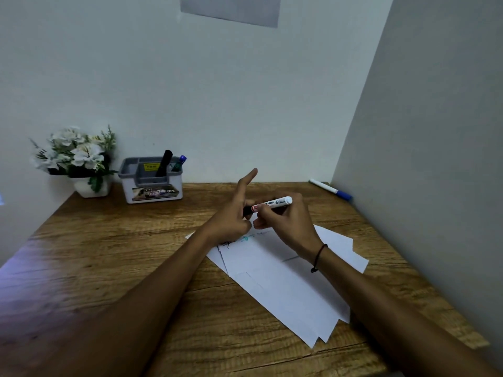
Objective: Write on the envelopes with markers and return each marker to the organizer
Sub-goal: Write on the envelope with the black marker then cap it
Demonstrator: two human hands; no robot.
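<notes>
The surface carries everything; the hands meet above its middle. Directly beneath the grip lies a fanned stack of envelopes. Faint marks, dark and teal, show on the stack's far edge just below the left hand, so some writing appears done. Whether every envelope is marked cannot be told, since they overlap.

Far left of the grip, against the wall, stands the organizer. It holds a black marker and a blue-capped pen, both upright. Further left sits a flower pot.

Right of the grip, well apart and near the side wall, a blue marker lies flat on the surface, outside the organizer. It is judged still to be returned.

The right hand has its fingers curled round the barrel of a white marker, held roughly level above the envelopes. The left hand pinches the marker's dark end, with its index finger raised straight. This is judged a capping or uncapping step; which one cannot be told.

Remaining, as judged: return the held marker and the blue marker to the organizer.
</notes>
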